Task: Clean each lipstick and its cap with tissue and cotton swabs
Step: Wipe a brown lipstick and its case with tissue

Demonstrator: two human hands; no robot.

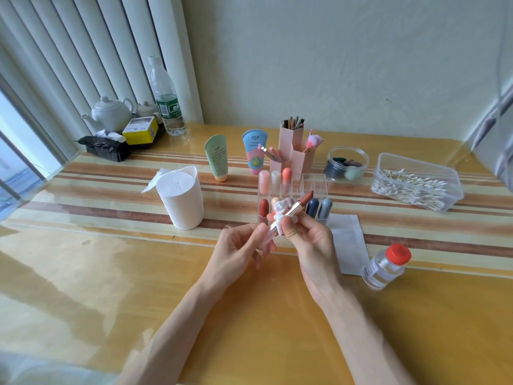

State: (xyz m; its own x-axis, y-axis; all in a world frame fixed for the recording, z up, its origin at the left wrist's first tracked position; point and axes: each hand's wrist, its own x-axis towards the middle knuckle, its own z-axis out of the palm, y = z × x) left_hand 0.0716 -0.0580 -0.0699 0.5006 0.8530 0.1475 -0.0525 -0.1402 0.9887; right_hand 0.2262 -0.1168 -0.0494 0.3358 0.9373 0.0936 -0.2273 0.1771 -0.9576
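**A:** Where's the lipstick rn, & what are yr fingers doing?

**B:** Centre of frame, held up off the table. My right hand (308, 240) pinches the gold-tube lipstick (294, 209) mid-barrel, thumb on top & fingers curled under. Its brown-red bullet is wound out, pointing upper right. A crumpled white tissue wad (280, 210) is bunched round the barrel. My left hand (238, 245) pinches the wad's loose tail by the tube's base, fingers curled. Can't tell where the cap is.

**A:** What could go wrong?

**B:** Biggest first. The clear acrylic organiser (319, 180) w/ the other lipsticks stands just behind the bullet tip. Push fwd while rubbing & I'd prob smear or knock it. The small clear bottle w/ red cap (385, 268) sits lower right, near my right wrist, so a careless swing could tip it. Smallest is the bullet itself. It's bare, & tissue sliding up could gouge it.

**A:** Room to move?

**B:** Lower half of frame shows only the glossy yellow table (249, 315) & my forearms, so pulling back toward me is safest. The table's left & right edges are well off. The white tissue roll (180, 201) stands left, apart from my hands. The clear plastic box of cotton swabs (416, 184) is far right, well apart & open-topped.
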